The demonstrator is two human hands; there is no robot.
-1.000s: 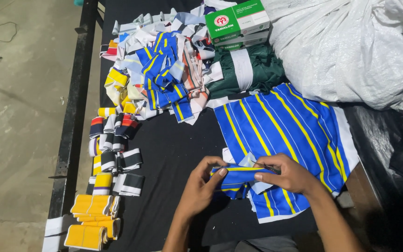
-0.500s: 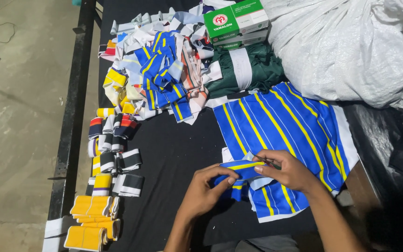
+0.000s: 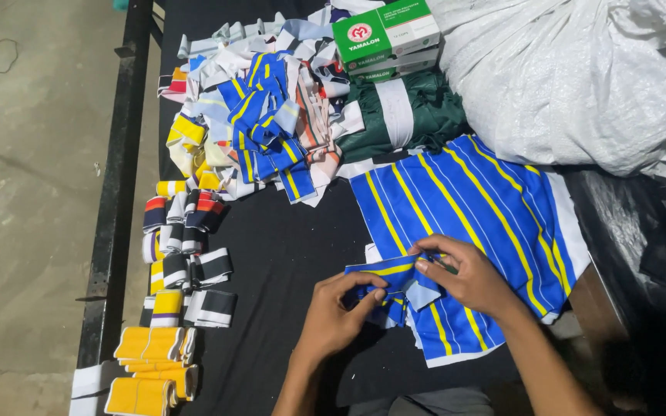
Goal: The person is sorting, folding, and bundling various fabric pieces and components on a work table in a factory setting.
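Black cloth-covered table [image 3: 287,254]: left hand [image 3: 337,316] and right hand [image 3: 468,277] both pinching small blue yellow-striped fabric piece [image 3: 383,271], folding it at lower centre; aligning edges seems next.

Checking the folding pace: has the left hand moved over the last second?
Yes. The left hand has slid down and away from the green boxes, its end of the small striped piece dropping.

Folded bands [image 3: 183,262] left; scrap pile [image 3: 260,127] behind; striped cloth [image 3: 464,208] right, under hands.
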